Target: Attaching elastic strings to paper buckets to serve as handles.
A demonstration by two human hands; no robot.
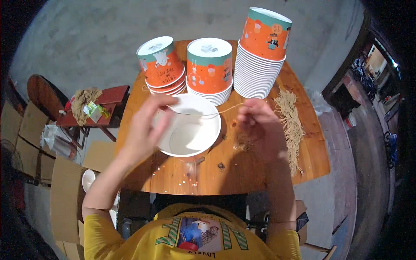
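Observation:
A thin beige string (203, 115) sags across the mouth of a white-lined paper bucket (186, 149), which stands upright near the middle of the table. My left hand (147, 125) is over the bucket's left rim, with one end of the string at its fingers; its thumb is blurred. To the right of the bucket, my right hand (262, 121) pinches the other end, raised above the tabletop. A loose tangle of string (242, 142) lies below that hand. Farther right is a long bundle of beige strings (289, 130).
Upside-down orange and green buckets form a left stack (161, 63), a middle stack (209, 65) and a tall right stack (260, 65) along the back of the wooden table (208, 182). Small pale dots are scattered near its front. A red bench (115, 97) and cardboard (65, 186) are at left.

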